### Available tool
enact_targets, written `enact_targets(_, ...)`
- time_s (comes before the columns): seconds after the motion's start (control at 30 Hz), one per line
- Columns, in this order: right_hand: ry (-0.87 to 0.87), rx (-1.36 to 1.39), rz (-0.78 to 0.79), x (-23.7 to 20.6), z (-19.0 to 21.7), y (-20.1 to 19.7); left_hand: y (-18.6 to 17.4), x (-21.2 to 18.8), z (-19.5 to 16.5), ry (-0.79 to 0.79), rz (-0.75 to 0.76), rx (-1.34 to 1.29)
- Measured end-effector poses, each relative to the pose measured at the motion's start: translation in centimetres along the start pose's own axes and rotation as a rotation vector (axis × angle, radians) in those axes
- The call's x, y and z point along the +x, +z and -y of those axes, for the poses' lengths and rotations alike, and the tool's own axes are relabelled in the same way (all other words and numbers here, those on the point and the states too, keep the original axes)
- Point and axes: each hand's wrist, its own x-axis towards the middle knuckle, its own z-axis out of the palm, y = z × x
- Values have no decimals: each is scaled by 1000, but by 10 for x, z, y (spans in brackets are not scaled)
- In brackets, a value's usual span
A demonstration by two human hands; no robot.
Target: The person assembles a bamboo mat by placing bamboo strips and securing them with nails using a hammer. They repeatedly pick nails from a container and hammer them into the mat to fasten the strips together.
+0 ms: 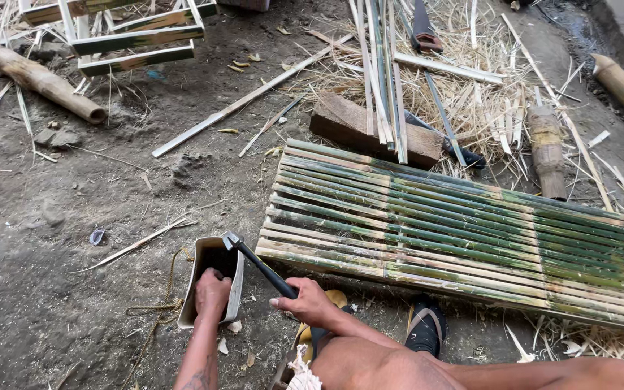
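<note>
Bare packed earth, strewn with straw and bamboo offcuts, fills the view — an outdoor work floor. The hammer lies slantwise just off the near left corner of the slatted bamboo panel: its metal head points up and to the left, over the mouth of a small open container, and its dark handle runs down and to the right into the right hand, which is closed around the grip. The left hand is dipped into that container, fingers curled inside it; what they pinch, if anything, cannot be told. So the container sits left of the panel's corner, directly under the left hand, with the hammer's head almost touching its rim — the right hand is the nearer one to the panel's edge. The panel's long axis runs from that corner away to the right. Beyond its far edge a wooden block carries a bundle of split bamboo strips; well off to the far left of the panel lies a round bamboo pole.
</note>
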Motion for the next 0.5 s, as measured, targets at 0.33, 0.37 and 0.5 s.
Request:
enact_targets(0.33, -36, -25, -12, 0, 3, 1, -1, 4, 4, 93, -52, 31)
enact_targets(0.37, -36, -29, -16, 0, 3, 1, 3, 6, 6, 150, -108, 78)
enact_targets(0.5, -17, -59, -29, -1, 3, -1, 12, 6, 11, 358, -251, 266)
